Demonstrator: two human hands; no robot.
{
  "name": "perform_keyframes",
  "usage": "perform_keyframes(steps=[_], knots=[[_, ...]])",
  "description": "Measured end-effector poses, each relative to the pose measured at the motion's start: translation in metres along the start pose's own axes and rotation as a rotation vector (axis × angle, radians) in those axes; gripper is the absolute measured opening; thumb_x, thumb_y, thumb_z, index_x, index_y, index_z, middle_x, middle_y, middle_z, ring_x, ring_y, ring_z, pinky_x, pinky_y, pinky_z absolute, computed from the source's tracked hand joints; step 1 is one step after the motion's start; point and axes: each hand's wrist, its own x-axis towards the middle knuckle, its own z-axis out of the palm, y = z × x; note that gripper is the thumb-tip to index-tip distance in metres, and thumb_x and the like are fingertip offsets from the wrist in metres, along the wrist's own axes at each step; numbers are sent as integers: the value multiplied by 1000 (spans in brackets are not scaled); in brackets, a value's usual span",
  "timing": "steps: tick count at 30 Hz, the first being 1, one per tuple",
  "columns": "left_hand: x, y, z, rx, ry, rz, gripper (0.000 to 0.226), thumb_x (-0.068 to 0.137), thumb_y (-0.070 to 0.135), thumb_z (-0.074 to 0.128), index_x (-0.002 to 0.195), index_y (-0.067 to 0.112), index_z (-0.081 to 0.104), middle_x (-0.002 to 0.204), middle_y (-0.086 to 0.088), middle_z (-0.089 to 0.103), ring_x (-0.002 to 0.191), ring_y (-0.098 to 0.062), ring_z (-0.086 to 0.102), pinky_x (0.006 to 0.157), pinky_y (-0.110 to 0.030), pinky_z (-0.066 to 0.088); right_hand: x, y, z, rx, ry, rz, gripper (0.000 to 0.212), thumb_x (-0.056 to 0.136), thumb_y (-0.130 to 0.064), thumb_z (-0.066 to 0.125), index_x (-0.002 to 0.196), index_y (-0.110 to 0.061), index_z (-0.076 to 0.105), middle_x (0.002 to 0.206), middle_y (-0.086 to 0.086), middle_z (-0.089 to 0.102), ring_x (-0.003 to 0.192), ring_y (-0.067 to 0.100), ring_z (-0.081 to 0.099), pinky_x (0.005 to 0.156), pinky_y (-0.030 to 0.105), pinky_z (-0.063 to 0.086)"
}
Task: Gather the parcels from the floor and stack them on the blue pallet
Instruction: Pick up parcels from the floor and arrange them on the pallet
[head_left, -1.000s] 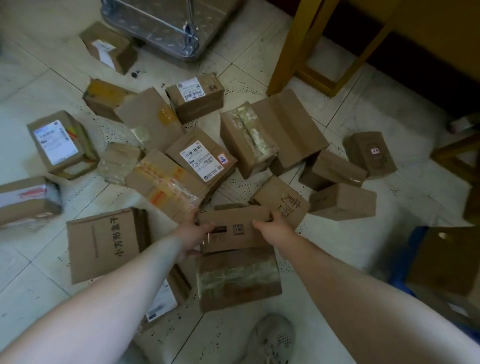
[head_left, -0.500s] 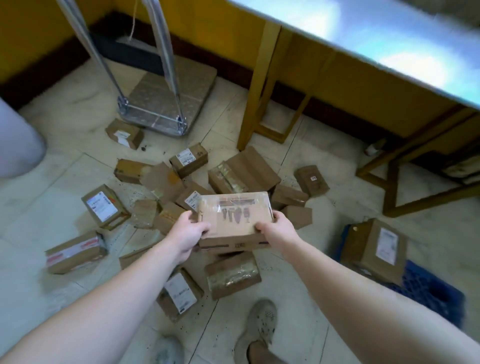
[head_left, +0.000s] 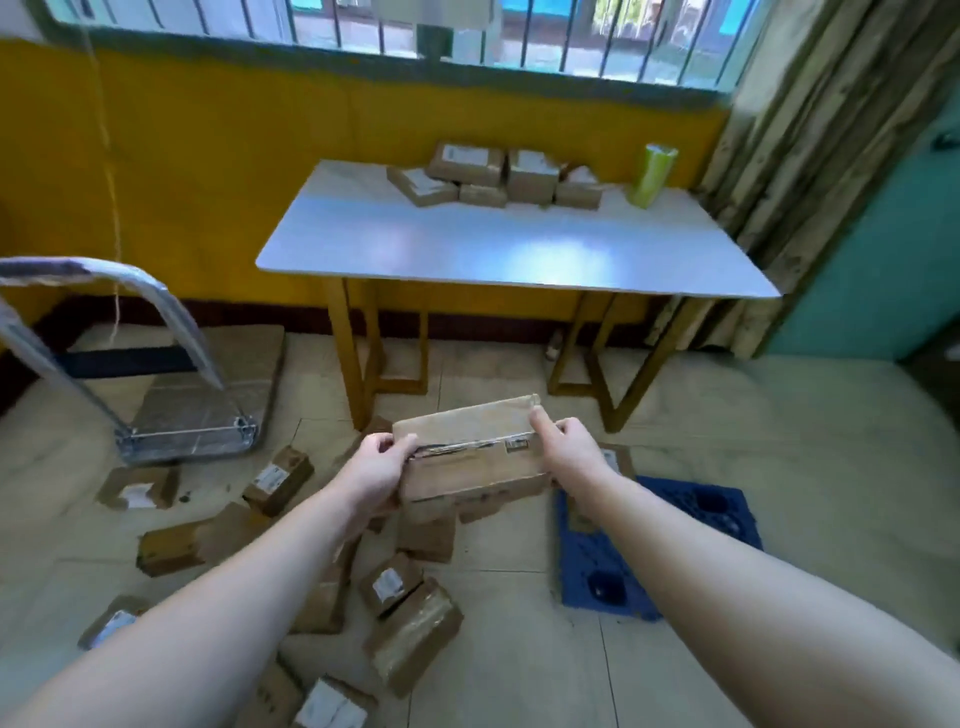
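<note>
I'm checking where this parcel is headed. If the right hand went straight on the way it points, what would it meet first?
The right hand, gripping the parcel, points forward-left, so likely the table's yellow legs, not the blue pallet below it. Depth is unclear.

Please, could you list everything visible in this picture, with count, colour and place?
Held cardboard parcel: one, brown, raised above the floor, centre.
Plastic pallet: one, blue, floor at right.
Cardboard parcels on the floor: about a dozen, brown, scattered left of the pallet.
Table: one, white top, yellow legs, by the wall.
Cardboard parcels on the table: about five, brown, far edge.
Cylinder: one, green, table's far right.
Metal platform trolley: one, grey, floor at left.
Left hand: one, grip on the held parcel's left end.
Right hand: one, grip on its right end.
</note>
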Motion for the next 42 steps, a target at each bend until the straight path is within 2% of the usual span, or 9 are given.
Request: perform_keyframes(steps=[4, 6, 11, 16, 21, 27, 34, 38, 42], knots=[[-36, 42, 61, 42, -38, 173, 41, 93, 44, 50, 127, 22, 46, 114, -2, 59, 89, -16, 58, 75, -32, 53, -23, 11, -92, 24, 92, -53, 37, 82, -38, 65, 109, -18, 49, 97, 0, 57, 83, 13, 56, 71, 33, 50], [-55, 61, 103, -29, -53, 136, 33, 93, 51, 45, 118, 30, 44, 107, -1, 55, 96, -24, 56, 83, -43, 51, -36, 28, -141, 36, 83, -56, 37, 82, -47, 62, 103, -20, 49, 97, 0, 58, 86, 16, 58, 74, 38, 52], [-98, 104, 224, 44, -74, 220, 27, 92, 43, 53, 109, 24, 42, 97, -3, 56, 80, -24, 60, 56, -41, 56, -62, 74, -265, 22, 193, -100, 36, 83, -56, 55, 90, -23, 44, 94, 1, 56, 81, 17, 56, 67, 38, 52], [-131, 127, 309, -31, -233, 292, 44, 87, 30, 65, 126, 28, 43, 97, 5, 59, 86, -15, 62, 60, -37, 53, -77, 107, -348, 180, 178, -102, 62, 81, -24, 68, 133, -27, 34, 114, 2, 54, 95, 21, 60, 72, 39, 58], [-126, 150, 345, -123, -423, 321, 46, 86, 23, 65, 122, 39, 42, 108, 1, 61, 85, -20, 69, 57, -39, 56, -67, 127, -380, 254, 171, -145, 80, 78, -25, 73, 140, -39, 24, 98, -13, 54, 90, 13, 62, 67, 33, 58], [-74, 180, 392, -114, -511, 315, 40, 83, 14, 65, 115, 35, 55, 102, -5, 69, 81, -19, 72, 59, -36, 57, -16, 136, -421, 392, 241, -35, 75, 80, -32, 73, 138, -34, 26, 122, 7, 51, 97, 26, 63, 75, 44, 58], [18, 211, 450, -106, -491, 247, 39, 83, 24, 69, 116, 12, 51, 93, -11, 72, 80, -18, 72, 59, -31, 57, 76, 133, -451, 417, 178, 62, 27, 87, -23, 67, 104, -12, 48, 100, 13, 67, 73, 21, 70, 55, 32, 56], [51, 224, 483, -134, -488, 204, 45, 82, 19, 70, 122, 15, 48, 93, -7, 72, 78, -18, 72, 55, -29, 56, 117, 140, -459, 319, 173, 81, 31, 85, -26, 71, 96, -12, 45, 105, 15, 63, 90, 27, 68, 74, 42, 59], [72, 230, 510, -137, -469, 124, 92, 81, 13, 72, 146, 32, 10, 113, -7, 61, 91, -27, 69, 70, -47, 58, 150, 153, -464, 222, 114, 76, 35, 86, -33, 68, 113, -21, 48, 110, 5, 57, 98, 21, 62, 91, 44, 52]])
